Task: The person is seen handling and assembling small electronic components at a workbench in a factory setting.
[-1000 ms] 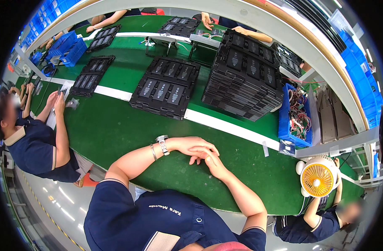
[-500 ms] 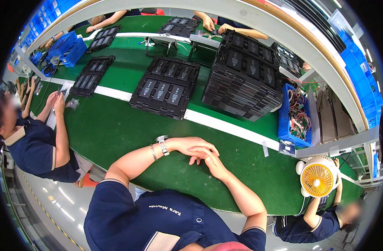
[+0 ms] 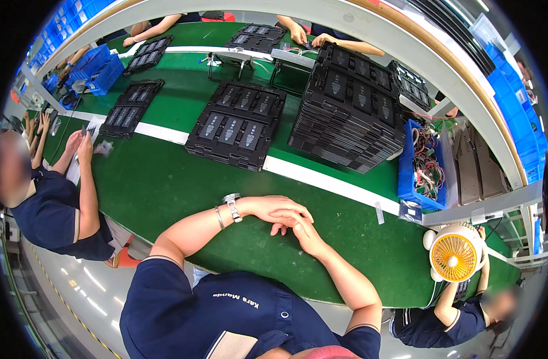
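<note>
Broadest, a green workbench (image 3: 166,173). Toward its right end, a tall stack of black panels (image 3: 346,113); left of that, midway between near and far edges, a low stack of black panels (image 3: 235,125). Farther right, a blue bin (image 3: 407,173) of tangled wires (image 3: 428,173). By the near edge, rightward, a yellow-and-white fan (image 3: 454,257). Above the near edge, centrally, with overlapping fingers, loose and released in grip, left hand (image 3: 271,206) and right hand (image 3: 307,235), short of the low stack. On the left wrist, a silver watch (image 3: 232,207).

A blue bin (image 3: 407,173) of wires (image 3: 428,167) stands beside beige panels (image 3: 484,167), seemingly metal.
</note>
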The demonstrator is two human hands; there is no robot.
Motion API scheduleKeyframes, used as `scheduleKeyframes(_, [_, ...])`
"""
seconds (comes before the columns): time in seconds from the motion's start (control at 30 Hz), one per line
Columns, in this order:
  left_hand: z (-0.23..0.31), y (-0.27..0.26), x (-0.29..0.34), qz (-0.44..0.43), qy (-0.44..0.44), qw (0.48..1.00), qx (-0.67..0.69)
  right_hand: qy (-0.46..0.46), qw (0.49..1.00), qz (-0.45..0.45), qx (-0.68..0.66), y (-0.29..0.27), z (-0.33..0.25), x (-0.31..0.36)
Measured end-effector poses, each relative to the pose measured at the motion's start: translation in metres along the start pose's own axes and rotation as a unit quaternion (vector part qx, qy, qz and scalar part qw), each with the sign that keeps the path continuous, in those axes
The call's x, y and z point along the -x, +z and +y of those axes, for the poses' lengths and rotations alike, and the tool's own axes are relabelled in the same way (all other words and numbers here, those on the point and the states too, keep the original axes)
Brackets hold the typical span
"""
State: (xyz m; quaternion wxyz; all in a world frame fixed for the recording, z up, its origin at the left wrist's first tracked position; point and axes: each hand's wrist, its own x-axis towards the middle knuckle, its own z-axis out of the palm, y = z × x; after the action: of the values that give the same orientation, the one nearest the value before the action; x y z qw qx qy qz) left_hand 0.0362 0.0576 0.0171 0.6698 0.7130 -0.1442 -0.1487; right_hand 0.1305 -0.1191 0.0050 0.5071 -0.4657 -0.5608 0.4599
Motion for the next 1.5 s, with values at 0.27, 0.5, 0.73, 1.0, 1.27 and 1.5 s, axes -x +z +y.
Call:
scheduleKeyframes(0.27, [0.007, 0.001, -0.002, 0.003, -0.009, 1.000, -0.006, -0.004, 1.000, 0.001, -0.014, -0.001, 0.000, 0.002])
scheduleKeyframes(0.5, [0.005, 0.001, -0.001, -0.001, -0.017, 1.000, -0.011, -0.001, 1.000, 0.000, -0.007, -0.002, 0.000, 0.001])
scheduleKeyframes(0.73, [0.001, 0.002, -0.002, 0.004, -0.003, 1.000, -0.015, 0.003, 1.000, 0.001, -0.011, -0.001, 0.002, 0.001])
scheduleKeyframes(1.0, [0.005, 0.001, -0.002, -0.004, -0.015, 1.000, -0.008, 0.006, 1.000, 0.004, -0.007, -0.001, 0.004, 0.002])
scheduleKeyframes(1.27, [0.007, 0.001, -0.002, -0.005, -0.022, 1.000, -0.004, 0.002, 1.000, 0.004, -0.002, -0.002, 0.003, 0.002])
scheduleKeyframes(1.5, [0.002, 0.000, -0.002, -0.003, -0.002, 1.000, -0.017, 0.001, 1.000, 0.002, 0.000, -0.002, 0.000, 0.001])
